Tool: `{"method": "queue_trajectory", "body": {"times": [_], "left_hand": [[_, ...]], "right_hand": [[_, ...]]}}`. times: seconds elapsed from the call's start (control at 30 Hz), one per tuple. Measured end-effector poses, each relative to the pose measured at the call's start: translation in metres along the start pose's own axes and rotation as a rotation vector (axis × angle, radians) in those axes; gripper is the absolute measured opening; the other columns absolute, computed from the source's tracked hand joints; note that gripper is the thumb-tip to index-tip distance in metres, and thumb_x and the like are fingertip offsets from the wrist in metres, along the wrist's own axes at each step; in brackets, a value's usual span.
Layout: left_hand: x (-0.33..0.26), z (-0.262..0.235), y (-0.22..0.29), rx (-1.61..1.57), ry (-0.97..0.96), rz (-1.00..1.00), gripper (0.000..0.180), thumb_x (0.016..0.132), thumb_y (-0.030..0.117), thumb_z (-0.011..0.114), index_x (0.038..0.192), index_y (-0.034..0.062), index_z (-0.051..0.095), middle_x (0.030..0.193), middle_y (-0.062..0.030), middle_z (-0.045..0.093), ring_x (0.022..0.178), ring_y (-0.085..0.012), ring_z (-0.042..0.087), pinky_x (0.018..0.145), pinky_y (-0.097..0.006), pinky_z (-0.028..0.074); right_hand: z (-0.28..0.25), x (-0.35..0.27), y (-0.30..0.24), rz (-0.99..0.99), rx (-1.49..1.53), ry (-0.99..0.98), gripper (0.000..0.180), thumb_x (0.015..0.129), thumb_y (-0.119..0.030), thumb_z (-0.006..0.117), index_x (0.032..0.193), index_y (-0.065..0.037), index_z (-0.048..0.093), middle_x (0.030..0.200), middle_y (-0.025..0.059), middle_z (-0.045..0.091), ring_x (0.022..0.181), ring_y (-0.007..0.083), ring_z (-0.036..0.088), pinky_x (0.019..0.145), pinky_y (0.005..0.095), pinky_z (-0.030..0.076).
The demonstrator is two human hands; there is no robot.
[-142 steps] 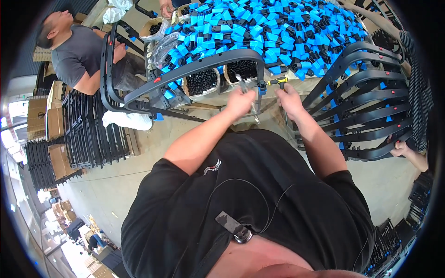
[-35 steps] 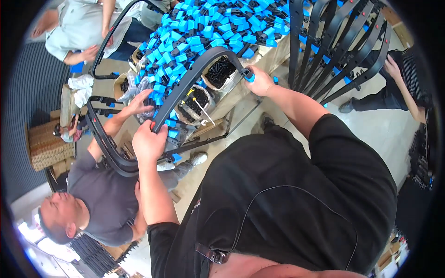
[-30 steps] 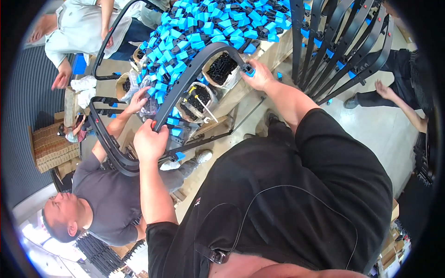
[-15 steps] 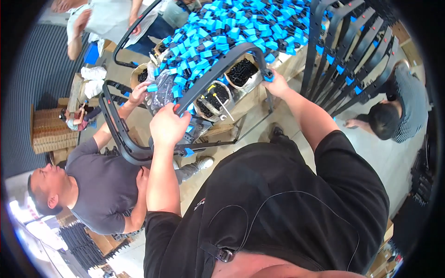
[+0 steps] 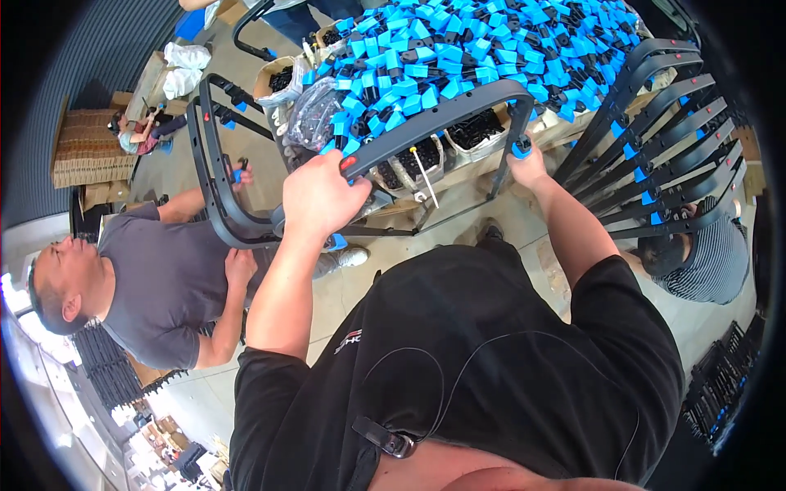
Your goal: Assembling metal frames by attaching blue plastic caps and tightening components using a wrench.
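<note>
Left hand (image 5: pixel 321 196) curled tight around the dark grey curved frame (image 5: pixel 426 123), near its bend. Right hand (image 5: pixel 528 164) gripping the frame's far end at a blue cap (image 5: pixel 521 150). Frame held over the bench (image 5: pixel 458 184) front edge. Blue clips (image 5: pixel 483 41) heaped across the bench. Finished frames (image 5: pixel 663 139) stacked right.

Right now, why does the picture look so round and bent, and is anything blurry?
Head view: fisheye lens, black corners, the stacked dark frames bow near the rim; bright glare at lower left; left hand and grey frame look sharp.
</note>
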State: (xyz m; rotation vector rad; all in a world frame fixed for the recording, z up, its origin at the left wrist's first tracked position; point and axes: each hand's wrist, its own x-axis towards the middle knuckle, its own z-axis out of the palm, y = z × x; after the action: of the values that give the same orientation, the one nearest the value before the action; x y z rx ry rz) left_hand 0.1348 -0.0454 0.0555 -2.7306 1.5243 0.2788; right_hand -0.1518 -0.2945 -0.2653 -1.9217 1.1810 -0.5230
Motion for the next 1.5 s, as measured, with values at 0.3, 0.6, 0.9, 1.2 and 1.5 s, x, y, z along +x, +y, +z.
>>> {"method": "queue_trajectory", "body": {"times": [0.3,0.6,0.9,1.2,1.5], "left_hand": [[-0.002,0.010,0.003,0.011,0.049,-0.056,0.036,0.076,0.038,0.072,0.093,0.0064,0.067,0.092,-0.0171,0.071,0.090,-0.0374,0.070,0.081,-0.048,0.055],[-0.024,0.059,0.004,0.019,0.764,0.015,0.040,0.070,0.028,0.077,0.104,0.0108,0.065,0.102,-0.0083,0.064,0.102,-0.0319,0.062,0.097,-0.049,0.043],[-0.097,0.125,0.049,-0.185,0.776,-0.174,0.083,0.073,0.022,0.073,0.148,0.0022,0.043,0.153,-0.0231,0.042,0.146,-0.0440,0.033,0.120,-0.057,0.023],[-0.141,0.163,-0.066,-0.624,0.926,-0.571,0.040,0.083,0.007,0.072,0.120,-0.0013,0.061,0.113,-0.0133,0.068,0.100,-0.0222,0.066,0.089,-0.035,0.053],[-0.076,0.101,-0.150,-1.008,1.096,-0.292,0.044,0.089,0.006,0.072,0.129,-0.0039,0.056,0.117,-0.0137,0.066,0.105,-0.0201,0.064,0.094,-0.033,0.052]], "right_hand": [[-0.012,0.002,-0.014,0.136,-0.033,-0.098,0.064,0.081,-0.022,0.069,0.140,-0.009,0.048,0.129,0.0255,0.063,0.122,0.0436,0.059,0.104,0.0456,0.048],[-0.047,-0.087,0.086,0.374,0.234,-0.499,0.045,0.081,-0.022,0.082,0.113,0.003,0.063,0.088,0.0095,0.068,0.075,0.0160,0.066,0.066,0.0331,0.053],[-0.055,-0.055,0.029,-0.113,-0.024,-0.664,0.042,0.083,-0.024,0.078,0.112,0.003,0.063,0.091,0.0145,0.070,0.082,0.0199,0.069,0.077,0.0357,0.054],[-0.061,-0.033,-0.056,-0.200,-0.042,-0.801,0.031,0.089,-0.018,0.072,0.110,0.003,0.063,0.088,0.0143,0.072,0.079,0.0219,0.069,0.073,0.0353,0.054],[-0.049,-0.116,0.125,-0.041,-0.310,-0.830,0.051,0.081,-0.043,0.074,0.114,-0.004,0.071,0.102,0.0224,0.074,0.100,0.0382,0.071,0.088,0.0434,0.055]]}}
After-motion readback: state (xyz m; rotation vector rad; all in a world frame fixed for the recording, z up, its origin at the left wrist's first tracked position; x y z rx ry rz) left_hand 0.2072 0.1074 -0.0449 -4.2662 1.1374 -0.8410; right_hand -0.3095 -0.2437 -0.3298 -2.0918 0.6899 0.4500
